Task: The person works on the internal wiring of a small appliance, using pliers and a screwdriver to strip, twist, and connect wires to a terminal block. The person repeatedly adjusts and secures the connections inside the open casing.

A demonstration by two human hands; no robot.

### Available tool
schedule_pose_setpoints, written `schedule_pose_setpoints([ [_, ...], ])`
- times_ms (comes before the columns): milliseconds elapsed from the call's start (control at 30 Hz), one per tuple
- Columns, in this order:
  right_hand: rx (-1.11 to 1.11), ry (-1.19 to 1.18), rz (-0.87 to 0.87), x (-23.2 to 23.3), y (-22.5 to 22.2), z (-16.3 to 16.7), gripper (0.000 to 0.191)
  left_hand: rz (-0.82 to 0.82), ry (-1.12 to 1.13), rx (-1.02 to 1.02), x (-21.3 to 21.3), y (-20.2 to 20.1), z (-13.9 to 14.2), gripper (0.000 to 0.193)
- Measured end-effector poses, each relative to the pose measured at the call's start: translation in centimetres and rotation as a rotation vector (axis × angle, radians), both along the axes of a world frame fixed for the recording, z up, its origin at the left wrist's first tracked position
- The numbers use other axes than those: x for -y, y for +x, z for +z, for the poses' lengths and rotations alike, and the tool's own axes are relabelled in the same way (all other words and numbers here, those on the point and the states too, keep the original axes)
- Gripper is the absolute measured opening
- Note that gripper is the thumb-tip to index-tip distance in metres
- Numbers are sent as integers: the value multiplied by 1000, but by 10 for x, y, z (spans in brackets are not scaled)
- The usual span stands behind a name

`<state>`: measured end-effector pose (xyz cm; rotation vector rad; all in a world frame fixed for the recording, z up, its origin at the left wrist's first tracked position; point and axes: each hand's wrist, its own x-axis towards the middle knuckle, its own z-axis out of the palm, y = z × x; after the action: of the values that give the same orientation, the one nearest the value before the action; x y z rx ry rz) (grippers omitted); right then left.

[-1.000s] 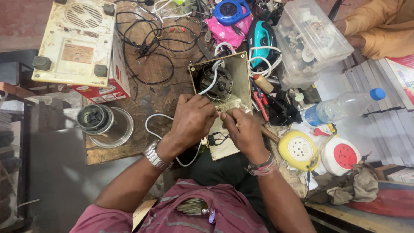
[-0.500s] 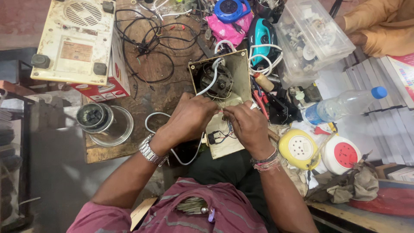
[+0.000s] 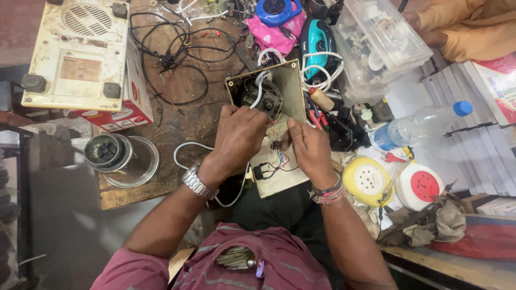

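An opened appliance base (image 3: 287, 88) lies upside down on the wooden bench, its motor (image 3: 257, 95) and a white cord (image 3: 189, 150) exposed. My left hand (image 3: 239, 137) rests on its near edge, fingers curled over the wiring beside the motor. My right hand (image 3: 306, 147) pinches a small dark part with red and blue wires (image 3: 279, 161) against the cream bottom panel (image 3: 279, 180). The two hands almost touch. What the left fingers grip is hidden.
A cream appliance (image 3: 80, 53) lies upside down on a red box at far left, a steel jar (image 3: 115, 156) near it. Tangled black wires (image 3: 172, 48), a clear parts box (image 3: 381, 43), a water bottle (image 3: 419, 126), yellow (image 3: 368, 180) and red-white socket boards (image 3: 424, 185) crowd the right.
Both hands have shifted slightly nearer along the base, and the right hand's fingers have closed on the small wired part.
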<state>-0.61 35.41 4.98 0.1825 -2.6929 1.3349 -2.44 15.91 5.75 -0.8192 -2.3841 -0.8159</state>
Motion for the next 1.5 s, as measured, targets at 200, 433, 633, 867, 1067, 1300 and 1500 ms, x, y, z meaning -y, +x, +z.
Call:
schedule_pose_setpoints([
  [200,-594,155,170,-2,-8,12,24,-55,-76,-21,1,-12,0,14],
  [433,-525,317,105,-7,-9,-8,12,-83,-94,59,5,-15,-4,4],
  [633,-360,118,-34,-41,-1,-62,14,-130,-46,-12,3,-1,-19,7],
  [867,-41,30,-72,-67,32,-131,46,-98,1,-101,7,6,-40,12],
  [1067,-9,157,-141,-55,23,-134,29,-82,-1,-112,16,1,-47,13],
  [1300,-3,251,-13,-46,-30,-42,27,43,54,59,20,-77,-25,1],
  [1500,-254,464,-8,-28,-71,19,40,78,-28,-214,17,-109,-13,2],
])
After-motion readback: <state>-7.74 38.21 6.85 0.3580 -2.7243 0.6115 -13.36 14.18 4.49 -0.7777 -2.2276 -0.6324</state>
